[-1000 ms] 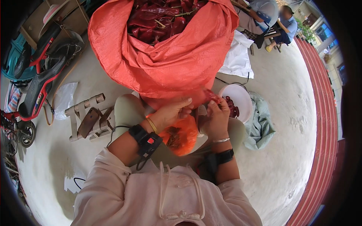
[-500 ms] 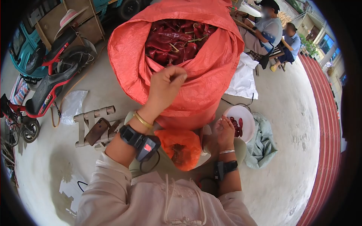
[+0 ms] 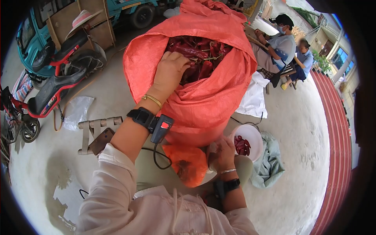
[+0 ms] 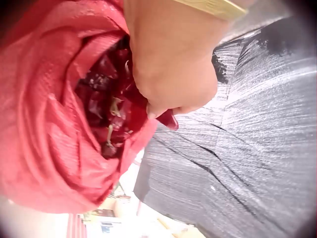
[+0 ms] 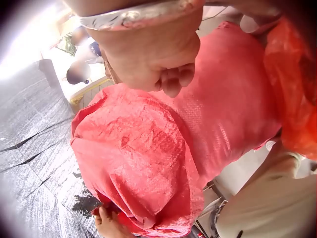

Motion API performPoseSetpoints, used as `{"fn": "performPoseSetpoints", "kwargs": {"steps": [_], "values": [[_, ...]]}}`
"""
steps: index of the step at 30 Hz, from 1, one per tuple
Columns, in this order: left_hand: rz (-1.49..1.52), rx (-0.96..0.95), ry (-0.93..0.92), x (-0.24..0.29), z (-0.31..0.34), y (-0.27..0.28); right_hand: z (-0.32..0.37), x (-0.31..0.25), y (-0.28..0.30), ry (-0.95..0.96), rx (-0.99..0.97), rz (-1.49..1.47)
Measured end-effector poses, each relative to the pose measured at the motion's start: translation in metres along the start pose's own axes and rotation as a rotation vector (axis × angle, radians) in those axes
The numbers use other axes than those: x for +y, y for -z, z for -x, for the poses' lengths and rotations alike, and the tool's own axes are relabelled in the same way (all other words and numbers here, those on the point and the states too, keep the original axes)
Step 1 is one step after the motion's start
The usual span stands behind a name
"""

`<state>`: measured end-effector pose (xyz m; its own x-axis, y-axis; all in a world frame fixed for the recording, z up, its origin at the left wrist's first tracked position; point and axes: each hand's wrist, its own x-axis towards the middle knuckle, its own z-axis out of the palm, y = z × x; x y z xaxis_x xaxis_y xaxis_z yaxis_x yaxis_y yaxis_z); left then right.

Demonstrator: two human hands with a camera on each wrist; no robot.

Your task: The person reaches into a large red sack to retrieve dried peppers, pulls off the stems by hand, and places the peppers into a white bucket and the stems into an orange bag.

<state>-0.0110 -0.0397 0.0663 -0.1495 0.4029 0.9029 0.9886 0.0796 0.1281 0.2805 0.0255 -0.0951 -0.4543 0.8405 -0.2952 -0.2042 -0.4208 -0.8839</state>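
A large red woven sack (image 3: pixel 211 107) stands in front of me, its mouth folded back around glossy dark red chili peppers (image 3: pixel 205 70). My left hand (image 3: pixel 170 70) reaches over the near left rim onto the peppers. In the left wrist view its fingers are curled round a red pepper (image 4: pixel 169 120), whose tip sticks out past them. My right hand (image 3: pixel 225 153) is low beside the sack, just left of a white bowl (image 3: pixel 256 147) with several red pepper pieces (image 3: pixel 242 146). Its fingers (image 5: pixel 171 87) hang loosely curled in the right wrist view, with nothing seen in them.
An orange plastic bag (image 3: pixel 186 164) with dark scraps lies between my knees. A phone (image 3: pixel 102 141) rests on a folding stool (image 3: pixel 84 137) at left, near a red scooter (image 3: pixel 58 84). A green cloth sack (image 3: pixel 268 164) lies by the bowl. Two people sit at the upper right.
My left hand has gone from beside the right hand in front of the sack up into its mouth. The right hand has come down slightly beside the bowl. The head view has tilted up.
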Motion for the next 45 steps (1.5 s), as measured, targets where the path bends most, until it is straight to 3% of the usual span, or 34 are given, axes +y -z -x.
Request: {"fn": "performPoseSetpoints", "kwargs": {"steps": [3,6,7,10,13,16,19,23,26,28,29,32,35,38,41,44,45], "values": [[0.463,0.114,0.438,0.011,-0.015,0.017,-0.002,0.001,0.000,-0.001,0.018,0.051],[1.212,0.305,0.705,0.021,-0.019,0.031,-0.005,0.003,-0.003,0.050,-0.009,0.107],[1.298,0.334,0.746,0.025,-0.016,0.035,-0.004,0.002,-0.004,0.073,-0.025,0.122],[1.393,0.318,0.849,0.037,0.003,0.036,0.004,-0.010,-0.020,0.169,-0.124,0.075],[1.593,0.326,0.992,0.052,0.030,0.032,0.009,-0.033,-0.041,0.342,-0.241,0.217],[1.713,0.237,1.130,0.079,0.060,0.023,0.030,-0.055,-0.078,0.620,-0.252,0.287],[1.698,0.192,1.334,0.104,0.091,0.016,0.048,-0.060,-0.098,0.756,-0.300,0.292],[1.692,0.101,1.428,0.123,0.113,0.014,0.040,-0.039,-0.082,0.892,-0.198,0.445],[1.718,-0.009,1.524,0.128,0.122,0.010,0.039,-0.033,-0.065,0.884,-0.146,0.535],[1.588,-0.126,1.578,0.127,0.133,0.007,0.038,-0.038,-0.059,0.974,-0.098,0.697],[1.521,-0.184,1.598,0.127,0.139,0.004,0.036,-0.038,-0.054,0.971,-0.098,0.753],[0.575,-0.166,0.868,0.126,0.163,-0.018,0.032,-0.034,-0.042,0.919,-0.108,0.836],[0.456,-0.551,0.221,0.121,0.143,0.008,0.030,-0.022,-0.032,0.816,-0.172,0.876],[1.093,-0.777,0.580,0.119,0.161,-0.004,0.027,-0.013,-0.027,0.811,-0.276,0.852],[1.190,-0.859,0.778,0.115,0.175,-0.015,0.028,-0.011,-0.023,0.779,-0.288,0.836],[1.362,-1.077,1.098,0.113,0.173,-0.014,0.022,0.003,-0.019,0.684,-0.293,0.798],[1.312,-1.109,1.082,0.112,0.171,-0.012,0.019,0.012,-0.017,0.654,-0.278,0.780]]}}
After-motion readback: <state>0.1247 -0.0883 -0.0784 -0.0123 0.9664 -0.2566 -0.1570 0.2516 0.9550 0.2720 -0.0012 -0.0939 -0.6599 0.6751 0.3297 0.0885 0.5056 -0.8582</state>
